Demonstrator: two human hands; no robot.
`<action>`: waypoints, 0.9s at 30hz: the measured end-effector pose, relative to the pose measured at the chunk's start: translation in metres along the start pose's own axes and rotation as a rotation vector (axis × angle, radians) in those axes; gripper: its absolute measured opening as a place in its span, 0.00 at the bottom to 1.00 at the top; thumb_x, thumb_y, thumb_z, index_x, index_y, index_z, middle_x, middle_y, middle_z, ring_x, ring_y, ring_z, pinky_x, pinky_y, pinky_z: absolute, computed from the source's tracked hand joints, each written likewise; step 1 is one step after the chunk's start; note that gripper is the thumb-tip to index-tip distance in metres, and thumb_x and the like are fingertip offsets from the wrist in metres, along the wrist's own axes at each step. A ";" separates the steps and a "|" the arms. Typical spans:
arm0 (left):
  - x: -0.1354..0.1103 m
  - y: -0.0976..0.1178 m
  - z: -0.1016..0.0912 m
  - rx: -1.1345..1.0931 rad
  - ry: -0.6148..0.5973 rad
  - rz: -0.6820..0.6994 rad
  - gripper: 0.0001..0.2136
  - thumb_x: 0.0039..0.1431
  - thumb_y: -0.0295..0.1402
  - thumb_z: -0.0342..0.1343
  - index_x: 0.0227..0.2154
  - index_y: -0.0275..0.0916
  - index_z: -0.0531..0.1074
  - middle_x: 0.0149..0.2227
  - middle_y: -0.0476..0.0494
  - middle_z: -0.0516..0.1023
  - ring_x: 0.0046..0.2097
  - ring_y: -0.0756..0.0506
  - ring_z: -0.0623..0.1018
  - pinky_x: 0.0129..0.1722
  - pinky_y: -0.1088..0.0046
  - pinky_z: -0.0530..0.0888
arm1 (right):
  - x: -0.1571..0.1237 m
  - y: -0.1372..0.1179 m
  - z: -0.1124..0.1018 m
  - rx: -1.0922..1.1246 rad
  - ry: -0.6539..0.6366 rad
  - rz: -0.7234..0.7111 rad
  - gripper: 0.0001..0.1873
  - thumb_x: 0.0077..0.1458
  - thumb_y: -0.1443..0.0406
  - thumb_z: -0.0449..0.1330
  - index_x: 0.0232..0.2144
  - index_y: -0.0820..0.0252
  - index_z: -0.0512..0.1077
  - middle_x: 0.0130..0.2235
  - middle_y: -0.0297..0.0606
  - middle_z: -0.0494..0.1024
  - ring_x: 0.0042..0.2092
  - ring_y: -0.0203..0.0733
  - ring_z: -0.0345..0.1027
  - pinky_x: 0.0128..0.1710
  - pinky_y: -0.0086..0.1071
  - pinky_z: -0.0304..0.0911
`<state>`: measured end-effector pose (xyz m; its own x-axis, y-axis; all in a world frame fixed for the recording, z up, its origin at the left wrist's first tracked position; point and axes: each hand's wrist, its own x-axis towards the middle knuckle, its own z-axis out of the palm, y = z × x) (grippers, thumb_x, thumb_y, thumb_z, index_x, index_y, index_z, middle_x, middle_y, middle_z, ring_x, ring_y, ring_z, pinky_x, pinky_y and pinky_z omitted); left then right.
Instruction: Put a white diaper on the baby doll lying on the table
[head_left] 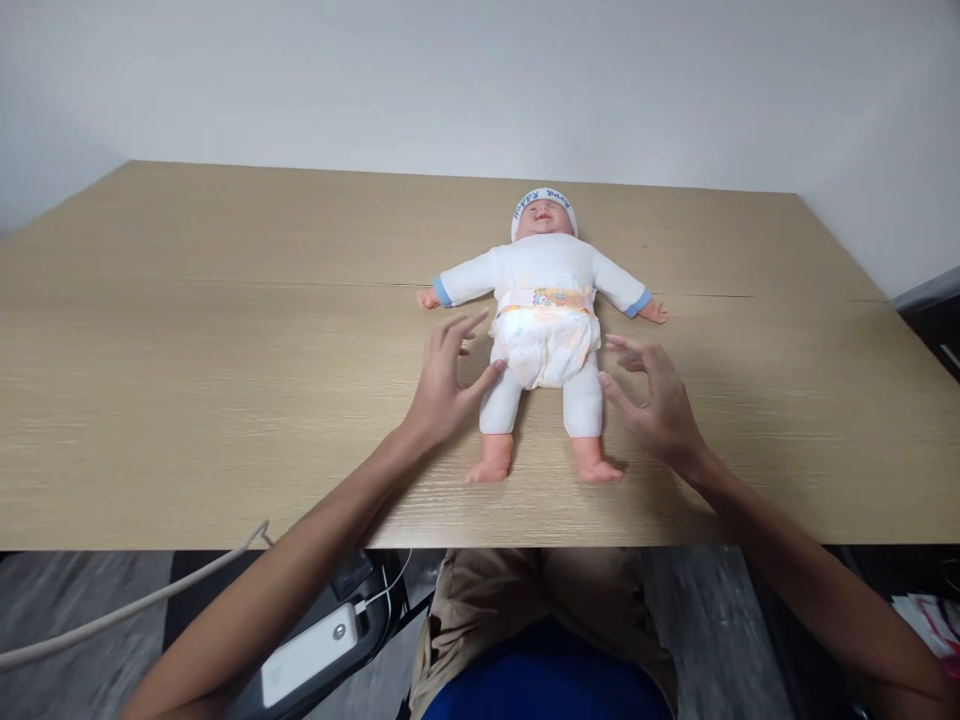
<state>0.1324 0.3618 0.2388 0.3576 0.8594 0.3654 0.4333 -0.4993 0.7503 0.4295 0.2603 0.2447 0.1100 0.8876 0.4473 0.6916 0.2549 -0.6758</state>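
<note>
A baby doll [545, 270] in a white suit, white cap and a diaper [545, 345] lies on its back on the wooden table [187, 350], head away from me. My left hand [446, 385] hovers open just left of the doll's hip, fingers spread, thumb close to its thigh. On the other side my right hand [656, 400] is open too, fingers spread beside the doll's other leg. Neither hand holds anything.
The table's front edge runs across below the doll's feet. Below it a white cable [135, 605] and a white power bank [307, 655] sit at my left knee. A dark cabinet [934, 320] stands at the right.
</note>
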 end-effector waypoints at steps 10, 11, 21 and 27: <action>0.041 -0.039 -0.006 0.162 0.092 0.048 0.20 0.79 0.51 0.49 0.54 0.42 0.77 0.58 0.33 0.83 0.59 0.34 0.77 0.69 0.50 0.69 | 0.053 0.054 0.005 -0.108 0.076 -0.061 0.21 0.75 0.53 0.54 0.56 0.55 0.80 0.57 0.48 0.87 0.57 0.56 0.80 0.63 0.54 0.73; 0.052 -0.047 -0.005 0.192 0.131 0.021 0.20 0.78 0.51 0.50 0.56 0.42 0.76 0.60 0.31 0.81 0.61 0.33 0.76 0.70 0.49 0.68 | 0.065 0.065 0.006 -0.153 0.114 -0.057 0.21 0.74 0.54 0.54 0.56 0.55 0.80 0.57 0.50 0.87 0.57 0.57 0.79 0.62 0.54 0.73; 0.111 -0.092 0.010 0.302 0.092 -0.077 0.32 0.70 0.55 0.59 0.65 0.36 0.72 0.67 0.23 0.76 0.70 0.23 0.68 0.74 0.41 0.59 | 0.109 0.126 0.022 -0.505 0.061 0.026 0.35 0.68 0.54 0.60 0.70 0.66 0.70 0.66 0.62 0.80 0.64 0.70 0.72 0.66 0.61 0.63; 0.103 -0.076 0.019 0.375 0.081 -0.132 0.26 0.67 0.51 0.62 0.58 0.36 0.75 0.58 0.24 0.82 0.61 0.23 0.74 0.68 0.42 0.66 | 0.100 0.105 0.034 -0.393 0.032 0.042 0.29 0.71 0.47 0.58 0.61 0.60 0.79 0.53 0.55 0.86 0.54 0.65 0.77 0.58 0.54 0.69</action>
<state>0.1525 0.4862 0.2093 0.2189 0.9174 0.3324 0.7480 -0.3765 0.5465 0.4888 0.3891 0.1992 0.1617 0.8803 0.4459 0.9059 0.0468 -0.4208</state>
